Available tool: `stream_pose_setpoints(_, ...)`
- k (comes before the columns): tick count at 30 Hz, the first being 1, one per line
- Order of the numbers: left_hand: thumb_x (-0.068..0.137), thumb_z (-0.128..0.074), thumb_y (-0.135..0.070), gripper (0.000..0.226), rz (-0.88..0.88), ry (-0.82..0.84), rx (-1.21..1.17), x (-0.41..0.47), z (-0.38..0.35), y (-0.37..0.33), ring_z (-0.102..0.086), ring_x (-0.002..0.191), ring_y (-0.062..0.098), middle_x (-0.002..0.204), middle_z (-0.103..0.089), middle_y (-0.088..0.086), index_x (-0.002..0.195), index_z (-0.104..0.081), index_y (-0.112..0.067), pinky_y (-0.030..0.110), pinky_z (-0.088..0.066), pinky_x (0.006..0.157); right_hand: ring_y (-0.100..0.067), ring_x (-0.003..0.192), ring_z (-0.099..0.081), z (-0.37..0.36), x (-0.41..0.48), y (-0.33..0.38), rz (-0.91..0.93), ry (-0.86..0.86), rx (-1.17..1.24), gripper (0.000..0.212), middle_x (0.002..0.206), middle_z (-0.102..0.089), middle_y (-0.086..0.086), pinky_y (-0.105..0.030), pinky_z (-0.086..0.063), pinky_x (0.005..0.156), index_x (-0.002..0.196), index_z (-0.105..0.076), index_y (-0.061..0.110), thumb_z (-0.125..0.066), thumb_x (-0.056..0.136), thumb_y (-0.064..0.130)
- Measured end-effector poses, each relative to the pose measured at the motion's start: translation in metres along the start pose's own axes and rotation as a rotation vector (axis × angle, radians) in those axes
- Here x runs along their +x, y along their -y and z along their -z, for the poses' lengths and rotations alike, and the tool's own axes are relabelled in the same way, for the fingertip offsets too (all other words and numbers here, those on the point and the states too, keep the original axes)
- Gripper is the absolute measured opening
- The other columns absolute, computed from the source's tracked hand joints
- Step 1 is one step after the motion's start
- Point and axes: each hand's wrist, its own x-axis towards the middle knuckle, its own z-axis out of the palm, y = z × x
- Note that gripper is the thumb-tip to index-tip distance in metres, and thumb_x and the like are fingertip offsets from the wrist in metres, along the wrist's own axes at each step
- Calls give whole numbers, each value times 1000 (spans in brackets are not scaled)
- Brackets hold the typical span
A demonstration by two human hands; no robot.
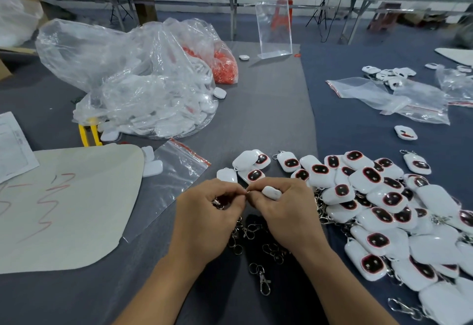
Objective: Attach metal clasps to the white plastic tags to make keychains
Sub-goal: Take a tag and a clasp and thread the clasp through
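My left hand (215, 212) pinches a metal clasp (218, 203), part of which shows under its fingers. My right hand (284, 207) grips a white plastic tag (271, 192), its fingertips meeting those of the left hand at the centre. Below the hands lies a loose pile of metal clasps (258, 240), with one clasp (262, 277) lying apart, nearer me. To the right spreads a big heap of white tags with dark red-rimmed faces (389, 212), several with clasps on them. A few more tags (252, 168) lie just beyond my hands.
A large clear bag of white tags (153, 99) and a bag of orange pieces (225, 66) sit at the back left. An empty zip bag (174, 178), a beige sheet (71, 204), yellow-handled pliers (89, 132), a clear acrylic stand (275, 30) and more zip bags (399, 99) surround the work spot.
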Motion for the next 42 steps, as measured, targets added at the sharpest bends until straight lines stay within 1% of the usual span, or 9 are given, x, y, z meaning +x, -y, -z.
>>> stream_pose_setpoints(14, 67, -71, -24, 11, 97, 189, -71, 4, 3, 2, -67, 61, 15, 69, -73, -7, 71, -78, -32, 27, -54, 58, -4, 74, -70, 12, 0, -3, -41, 145, -31, 24, 74, -74, 15, -14, -52, 64, 80, -81, 29, -69, 84, 8)
stream_pose_setpoints(21, 60, -67, -29, 11, 116, 116, -29, 3, 0, 3, -49, 50, 0, 55, -62, -6, 69, -73, -26, 18, -42, 52, -3, 103, -64, 12, 9, -13, -145, -18, -65, 68, 112, -73, 13, -20, -51, 93, 140, -58, 36, -55, 86, -5)
stream_pose_setpoints(24, 60, -67, -27, 10, 120, 96, -23, 2, 0, 2, -47, 49, 0, 54, -61, -5, 69, -72, -24, 17, -40, 51, 10, 104, -59, 18, 16, -17, -246, -115, -20, 74, 131, -64, 14, -1, -42, 84, 154, -41, 35, -50, 94, -7)
stream_pose_setpoints(27, 62, -67, -26, 7, 85, 115, 15, 0, -1, 0, -45, 48, -1, 53, -58, -11, 67, -70, -23, 12, -37, 50, 7, 114, -56, 25, 24, -18, -269, -195, -24, 75, 146, -54, 12, -11, -42, 98, 159, -31, 33, -45, 98, -9)
stream_pose_setpoints(30, 63, -67, -25, 4, 64, 122, 37, -2, 0, -1, -44, 47, -2, 52, -55, -14, 66, -68, -23, 11, -36, 50, 26, 86, -51, 26, 26, -22, -241, -318, -82, 70, 119, -54, 16, 2, -39, 78, 158, -34, 33, -45, 100, -5)
stream_pose_setpoints(32, 63, -67, -24, 3, 60, 131, 34, -2, 0, -2, -45, 48, -1, 52, -55, -13, 65, -68, -22, 11, -36, 50, 34, 90, -46, 24, 26, -23, -205, -334, -77, 68, 115, -55, 18, 8, -33, 79, 155, -39, 35, -48, 99, -3)
stream_pose_setpoints(35, 63, -67, -25, 3, 60, 121, 44, -1, -1, -2, -46, 49, -1, 55, -58, -12, 65, -68, -23, 11, -37, 50, 12, 125, -51, 18, 32, -22, -186, -158, 99, 75, 142, -58, 15, -16, -37, 111, 155, -34, 42, -52, 98, -4)
stream_pose_setpoints(37, 63, -67, -26, 2, 46, 91, 76, -1, -2, 0, -50, 50, -1, 57, -59, -13, 65, -67, -25, 9, -37, 51, 2, 126, -55, 18, 35, -23, -244, -87, 167, 81, 142, -59, 15, -30, -42, 113, 156, -28, 46, -53, 98, -4)
stream_pose_setpoints(42, 64, -61, -37, 6, 21, 56, 263, 2, -1, 3, -55, 63, 5, 65, -59, -17, 64, -60, -31, 12, -37, 52, 6, 127, -49, 27, 35, -27, -208, -275, 87, 77, 148, -50, 17, -30, -42, 113, 155, -33, 43, -48, 97, -5)
